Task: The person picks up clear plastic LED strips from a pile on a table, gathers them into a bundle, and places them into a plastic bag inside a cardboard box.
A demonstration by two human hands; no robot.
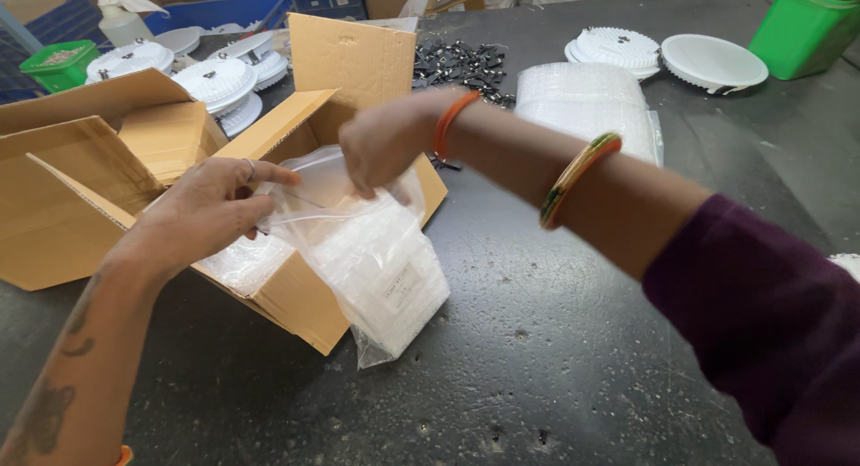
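A dark worktable (573, 358) spread beneath both hands. On it, directly under them, sat an open cardboard box (81, 188) with its flaps folded out. Over the box's near corner hung a clear plastic bag (381, 269) packed with what looked like flat translucent pieces, though the blur made that uncertain; its lower end rested on the table. The left hand (210, 206) pinched the bag's open top at one edge, and the right hand (385, 143) gripped the opposite edge, the two held slightly apart with the bag's mouth between them. Beyond the right hand lay a stack of bubble wrap sheets (587, 103), and past that white round light housings (667, 54). Just behind the right wrist sat a pile of small black clips (461, 67).
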